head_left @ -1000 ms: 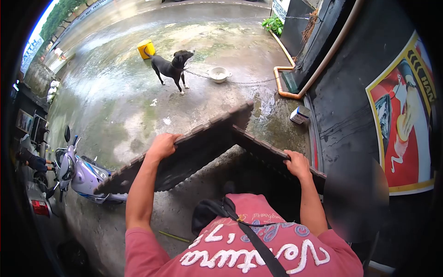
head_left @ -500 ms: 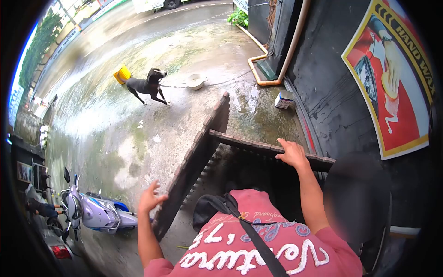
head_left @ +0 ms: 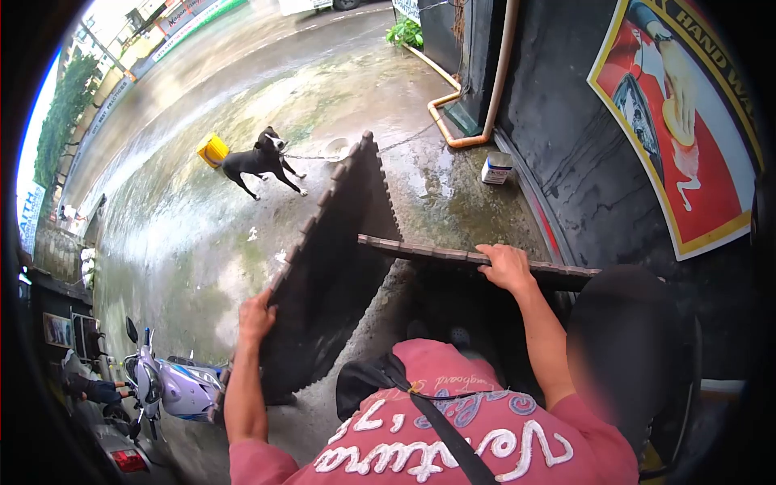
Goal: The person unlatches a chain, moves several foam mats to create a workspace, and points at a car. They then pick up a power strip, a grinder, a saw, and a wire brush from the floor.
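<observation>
Two dark interlocking mats with toothed edges stand on edge in front of me, close together at the middle. My left hand [head_left: 257, 317] is closed over the upper edge of the left mat [head_left: 323, 283], which leans over and runs away from me. Fingers of my right hand [head_left: 506, 267] hook over the upper edge of the right mat [head_left: 436, 252], which runs crosswise towards the wall. The right mat's lower part lies in shadow.
A chained black-and-white dog [head_left: 257, 163] stands on wet concrete beside a yellow container [head_left: 213, 150] and a pale bowl [head_left: 337, 149]. A white tub [head_left: 496, 168] sits near the dark wall [head_left: 558, 121]. A purple scooter [head_left: 184, 388] is parked at the left.
My left hand has closed on the left mat's edge. That mat has tilted, showing more of its face. My right hand stays on the right mat. The dog has turned its head.
</observation>
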